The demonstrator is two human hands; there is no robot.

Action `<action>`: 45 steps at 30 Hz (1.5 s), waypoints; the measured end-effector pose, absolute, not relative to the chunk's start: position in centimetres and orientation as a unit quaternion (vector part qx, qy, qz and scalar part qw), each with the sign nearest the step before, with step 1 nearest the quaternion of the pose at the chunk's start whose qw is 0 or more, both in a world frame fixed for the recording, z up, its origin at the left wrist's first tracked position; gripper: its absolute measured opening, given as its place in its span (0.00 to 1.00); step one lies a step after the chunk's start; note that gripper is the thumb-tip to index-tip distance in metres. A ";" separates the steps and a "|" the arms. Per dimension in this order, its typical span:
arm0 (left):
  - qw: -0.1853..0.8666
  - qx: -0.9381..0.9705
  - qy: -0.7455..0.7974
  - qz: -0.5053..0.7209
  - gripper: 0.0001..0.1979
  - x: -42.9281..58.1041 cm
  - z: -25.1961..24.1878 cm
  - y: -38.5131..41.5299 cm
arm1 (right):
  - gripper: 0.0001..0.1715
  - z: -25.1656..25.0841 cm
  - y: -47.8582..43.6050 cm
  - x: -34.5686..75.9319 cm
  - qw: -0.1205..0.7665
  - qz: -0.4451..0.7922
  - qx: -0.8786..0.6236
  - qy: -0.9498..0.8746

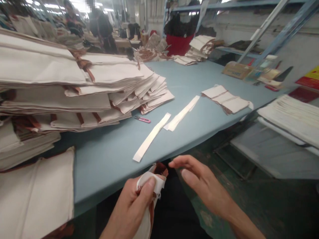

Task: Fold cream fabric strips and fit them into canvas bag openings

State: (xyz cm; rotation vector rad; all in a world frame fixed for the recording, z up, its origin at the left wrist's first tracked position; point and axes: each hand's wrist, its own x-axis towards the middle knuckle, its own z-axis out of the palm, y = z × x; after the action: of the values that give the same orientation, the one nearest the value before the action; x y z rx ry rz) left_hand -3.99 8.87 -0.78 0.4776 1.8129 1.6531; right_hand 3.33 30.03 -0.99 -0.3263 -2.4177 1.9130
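My left hand [134,202] grips a cream fabric piece [146,229] with brown edging, held over my lap at the table's front edge. The thumb presses on a folded white strip at its top, and loose threads hang beside it. Just to the right, my right hand [199,179] is apart from the cloth, its fingers and thumb spread with nothing between them. On the blue tabletop [107,159] ahead lie a white strip [152,137] and a stack of strips [183,114]. Pink thread snips [142,119] rest left of them.
Tall piles of cream fabric pieces [119,71] fill the left side. A smaller folded stack [226,99] lies right of the strips. A cardboard box [236,69] and a clear bottle [269,63] stand at the far right. People [101,26] are in the background.
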 end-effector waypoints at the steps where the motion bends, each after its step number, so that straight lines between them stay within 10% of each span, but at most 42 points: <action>1: 0.322 0.198 0.695 0.611 0.27 -4.0 -0.5 9.1 | 0.20 0.0 29.4 2.8 0.002 0.637 -0.064 -0.768; 11: 0.335 0.229 0.731 0.549 0.27 -3.2 -0.7 8.6 | 0.08 -0.2 24.5 0.3 -0.042 0.712 0.000 -0.701; 25: 0.229 0.140 0.787 0.555 0.22 -1.8 -1.6 6.9 | 0.22 -2.5 22.7 0.4 0.045 0.748 -0.082 -0.657; 45: 0.183 0.104 0.842 0.497 0.14 -3.2 -0.8 5.8 | 0.15 -1.7 23.2 0.9 0.016 0.526 0.043 -0.849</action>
State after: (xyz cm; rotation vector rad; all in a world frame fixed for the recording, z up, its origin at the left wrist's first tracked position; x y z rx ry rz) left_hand -3.25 5.83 -0.75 0.2936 2.3748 1.4022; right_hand 0.87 23.24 -1.66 0.1350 -2.6409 1.6364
